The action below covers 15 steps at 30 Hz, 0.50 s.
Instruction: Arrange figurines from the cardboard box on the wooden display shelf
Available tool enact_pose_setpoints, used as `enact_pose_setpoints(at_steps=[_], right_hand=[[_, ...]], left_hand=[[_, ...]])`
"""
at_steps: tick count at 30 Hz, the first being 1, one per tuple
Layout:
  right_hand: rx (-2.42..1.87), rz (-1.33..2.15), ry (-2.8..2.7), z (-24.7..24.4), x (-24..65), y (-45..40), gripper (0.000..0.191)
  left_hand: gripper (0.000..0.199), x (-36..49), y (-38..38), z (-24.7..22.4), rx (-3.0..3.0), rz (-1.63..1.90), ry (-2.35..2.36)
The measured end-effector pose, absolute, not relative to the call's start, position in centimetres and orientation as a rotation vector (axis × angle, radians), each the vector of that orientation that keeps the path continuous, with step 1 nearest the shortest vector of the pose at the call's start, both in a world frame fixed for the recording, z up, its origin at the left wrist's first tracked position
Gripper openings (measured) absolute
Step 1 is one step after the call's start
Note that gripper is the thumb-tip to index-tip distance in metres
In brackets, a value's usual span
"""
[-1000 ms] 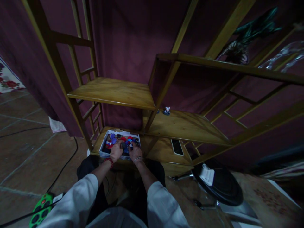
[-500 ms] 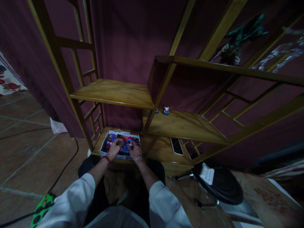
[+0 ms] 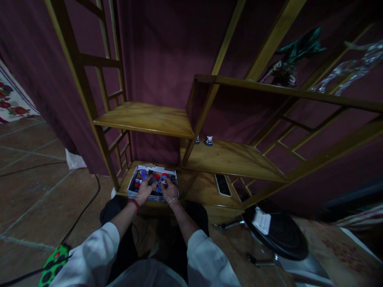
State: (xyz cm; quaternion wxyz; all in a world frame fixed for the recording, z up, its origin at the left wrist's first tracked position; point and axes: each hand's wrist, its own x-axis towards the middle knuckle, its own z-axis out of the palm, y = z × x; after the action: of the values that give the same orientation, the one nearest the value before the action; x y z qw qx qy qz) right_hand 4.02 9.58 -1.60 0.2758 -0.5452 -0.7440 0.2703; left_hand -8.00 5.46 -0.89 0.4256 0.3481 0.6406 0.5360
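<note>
A white cardboard box (image 3: 155, 197) sits on the lowest wooden shelf, filled with several small red, blue and dark toy figures (image 3: 143, 174). Over its left half, my left hand (image 3: 144, 191) is closed on a dark round disc (image 3: 152, 181), perhaps a figure's base. Beside it, my right hand (image 3: 170, 190) pinches a small blue-and-white figurine (image 3: 163, 183) just above the box's contents. The two hands are close together, with the disc and the figurine between them. My fingers partly hide both pieces and the figures beneath.
Two small figurines (image 3: 208, 140) stand on the middle shelf (image 3: 236, 157), one half behind a post. A phone (image 3: 223, 185) lies on the lower shelf. At right is a black stool (image 3: 281, 231) with a white item on it. A green device (image 3: 55, 265) with cables lies on the floor at left.
The disc in my left hand has tilted and shows less of its round face. My right hand stays almost in place with the figurine. The view has shifted slightly.
</note>
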Motion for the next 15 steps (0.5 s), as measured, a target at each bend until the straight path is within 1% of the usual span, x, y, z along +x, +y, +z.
enact_pose_setpoints(at_steps=[3, 5, 10, 15], right_hand=[[-1.454, 0.751, -1.977, -1.6, 4.0, 9.5, 0.029], [-1.453, 0.759, -1.962, -1.5, 4.0, 9.4, 0.029], [-1.478, 0.764, -1.913, -1.2, 4.0, 9.2, 0.029], [-1.486, 0.808, -1.872, -1.2, 3.9, 9.1, 0.029]], left_hand=[[0.046, -7.8, 5.2, -0.4, 0.743, 1.363, 1.503], [0.043, -7.8, 5.0, -0.1, 0.690, 1.370, 1.435], [0.024, -8.4, 4.8, 0.2, 0.597, 1.349, 1.280], [0.010, -8.9, 4.6, 0.4, 0.494, 1.372, 1.237]])
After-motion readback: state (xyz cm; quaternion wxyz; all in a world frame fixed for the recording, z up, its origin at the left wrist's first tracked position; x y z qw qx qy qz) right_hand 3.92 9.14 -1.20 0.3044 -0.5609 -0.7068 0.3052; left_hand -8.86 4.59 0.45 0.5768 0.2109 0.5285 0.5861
